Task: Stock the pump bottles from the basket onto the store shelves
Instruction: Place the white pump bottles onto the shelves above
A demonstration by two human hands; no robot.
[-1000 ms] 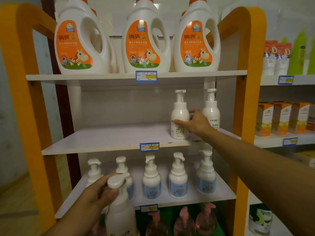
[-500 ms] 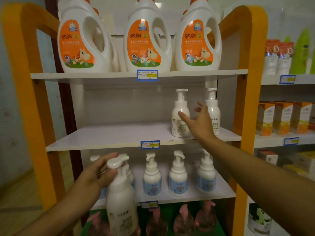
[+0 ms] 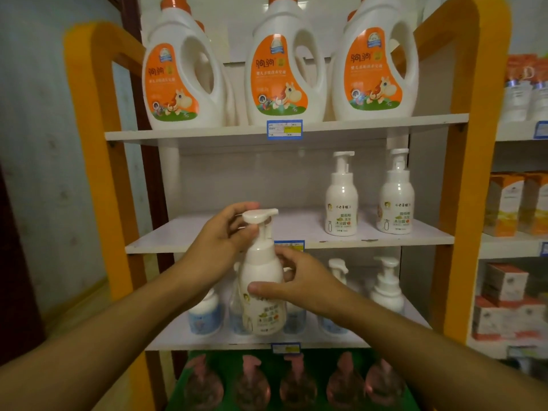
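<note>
Holding the white pump bottle [image 3: 262,280] upright in front of the middle shelf [image 3: 290,235], I had both hands on it. My left hand [image 3: 219,247] was curled about the neck just under the pump head, its fingers [image 3: 243,207] reaching over the top of the pump, whose spout pointed right. My right hand [image 3: 299,284] gripped the body of the bottle from the right, thumb across the front above the label, the other fingers wrapped behind where I could not see them. The bottle hung in the air below the front edge of the middle shelf and touched no shelf.

On the middle shelf, toward its right end, two matching pump bottles [image 3: 341,197] stood upright side by side, apart from each other; the rest of that shelf to their left lay bare. A blue price tag [image 3: 292,244] on the middle shelf's front edge showed just right of the held bottle's neck. Above the middle shelf, three big white detergent jugs [image 3: 284,72] with orange labels stood in a row. Below it, a row of smaller pump bottles with blue labels [image 3: 204,314] sat partly hidden behind my hands, and lower still were pinkish bottles [image 3: 296,384], blurred. Orange side panels [image 3: 462,203] framed the unit, and boxed goods [image 3: 504,203] sat on the shelving right of it.
</note>
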